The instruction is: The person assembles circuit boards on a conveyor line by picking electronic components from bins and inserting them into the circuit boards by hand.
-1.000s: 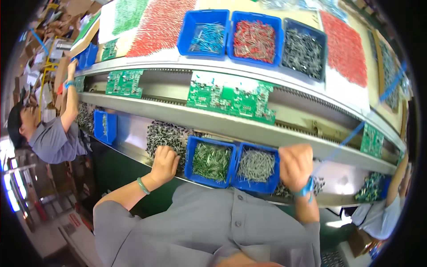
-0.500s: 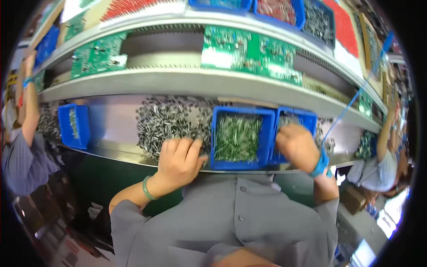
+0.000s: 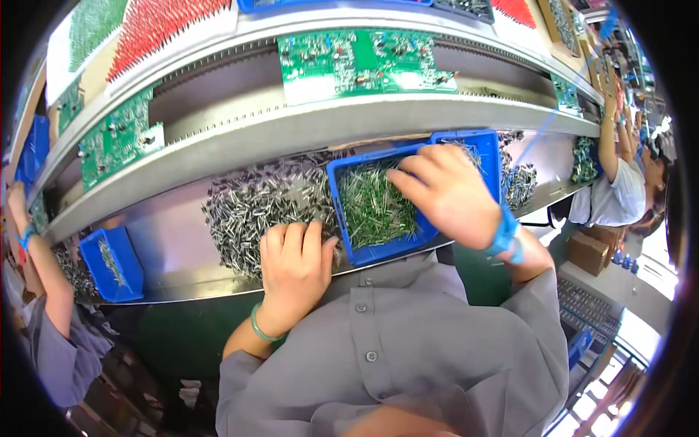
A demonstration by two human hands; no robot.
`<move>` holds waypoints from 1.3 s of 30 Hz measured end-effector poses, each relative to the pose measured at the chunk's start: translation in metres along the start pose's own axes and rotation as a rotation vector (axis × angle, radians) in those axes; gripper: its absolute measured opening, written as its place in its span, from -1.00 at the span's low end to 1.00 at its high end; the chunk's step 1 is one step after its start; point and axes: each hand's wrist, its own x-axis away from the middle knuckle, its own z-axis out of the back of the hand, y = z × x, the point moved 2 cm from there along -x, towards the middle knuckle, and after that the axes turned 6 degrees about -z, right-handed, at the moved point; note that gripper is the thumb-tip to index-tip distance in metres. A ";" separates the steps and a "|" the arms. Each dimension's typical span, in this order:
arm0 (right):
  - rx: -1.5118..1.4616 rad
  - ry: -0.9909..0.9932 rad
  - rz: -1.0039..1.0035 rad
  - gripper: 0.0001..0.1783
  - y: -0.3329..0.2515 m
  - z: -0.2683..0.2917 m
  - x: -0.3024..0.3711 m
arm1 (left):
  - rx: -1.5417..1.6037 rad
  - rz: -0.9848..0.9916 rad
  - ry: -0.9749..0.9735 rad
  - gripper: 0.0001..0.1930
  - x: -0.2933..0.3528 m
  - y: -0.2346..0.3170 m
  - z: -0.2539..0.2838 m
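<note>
While right hand is over bin, left hand curls by pile near surface's front edge; hands apart, grip unclear; board bears parts, bin holds more.

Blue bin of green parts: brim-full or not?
Not brim-full: the green parts lie below the rim of the blue bin, its front wall showing bare; the right hand hides part.

No text, label, number or sign can be read, as the pale marks on the large green circuit board and on the smaller green board to its left are too small and blurred to make out.
</note>
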 end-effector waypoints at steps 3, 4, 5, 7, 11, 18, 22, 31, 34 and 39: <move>0.200 -0.019 0.043 -0.75 -0.005 -0.013 -0.004 | -0.037 0.027 0.018 -0.71 0.001 0.005 0.003; 0.168 -0.017 0.092 -0.79 -0.004 -0.014 -0.003 | 0.001 0.062 0.025 -0.74 0.000 0.004 0.003; 0.136 -0.015 0.140 -0.82 -0.003 -0.016 -0.001 | 0.040 0.096 0.031 -0.77 0.000 0.004 0.003; 0.127 0.047 0.156 -0.88 0.001 -0.019 -0.001 | 0.002 0.117 0.052 -0.82 -0.002 0.003 0.003; 0.046 0.177 0.164 -0.85 0.008 -0.021 0.002 | -0.050 0.164 0.224 -0.89 0.000 0.005 0.005; -0.298 0.212 0.183 -0.89 0.029 -0.024 0.002 | 0.026 -0.035 0.225 -0.81 -0.023 0.033 0.013; -0.322 0.254 0.165 -0.88 0.033 -0.017 0.004 | 0.012 -0.295 -0.052 -0.66 -0.060 0.054 0.001; -0.490 0.240 -0.020 -0.83 0.071 0.034 0.019 | -0.091 -0.523 -0.457 -0.90 -0.096 0.047 -0.011; -0.577 0.261 -0.144 -0.88 0.102 0.038 0.008 | -0.051 -0.540 -0.453 -0.91 -0.097 0.043 -0.011; -0.613 0.295 -0.152 -0.89 0.129 0.022 -0.038 | 0.070 -0.511 -0.450 -0.83 -0.100 0.035 -0.002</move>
